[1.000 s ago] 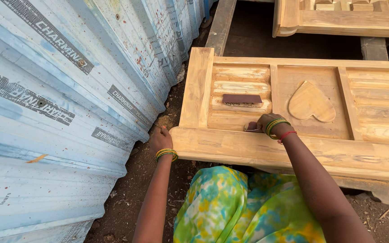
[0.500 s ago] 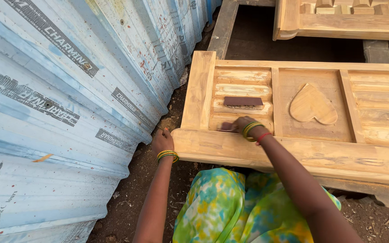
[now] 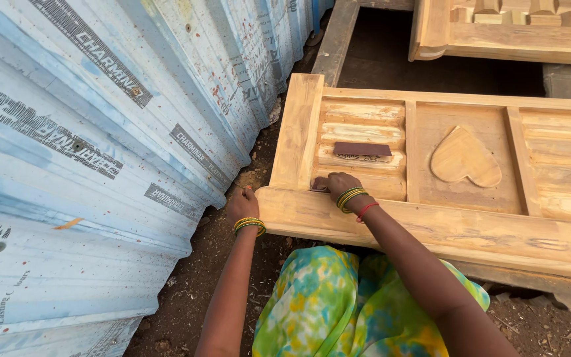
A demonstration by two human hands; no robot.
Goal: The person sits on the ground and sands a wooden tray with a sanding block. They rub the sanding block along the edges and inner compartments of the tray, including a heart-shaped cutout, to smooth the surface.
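Sanding appears to be the work in hand: we see the right hand (image 3: 335,184) pressed down in the near-left corner of the leftmost recessed panel of the door (image 3: 431,221), fingers curled over a small dark scrap (image 3: 319,186) that we judge to be abrasive paper, though most of it is hidden under the fingers. Left hand (image 3: 242,203) rests against the outer left corner of the door frame, fingers bent on the edge, steadying it; it holds nothing loose. A dark block (image 3: 363,150) lies untouched on the raised slats of the same panel, just beyond the right hand and apart from it. The door lies flat, raised off the dirt floor (image 3: 193,291), its left end close to the corrugated sheet wall (image 3: 100,132). Middle panel carries a raised heart (image 3: 465,158); a further slatted panel continues right, out of frame. Progress, as a judgement only: the wood is bare and pale throughout, with darker streaks and rough patches on the slats and on the near rail, so we take the smoothing as partial at best. The corner under the right hand is being worked; the heart panel, the right panel and the rails show no sign of attention that we can tell apart from raw wood. A second carved piece (image 3: 510,30) lies beyond, untouched.
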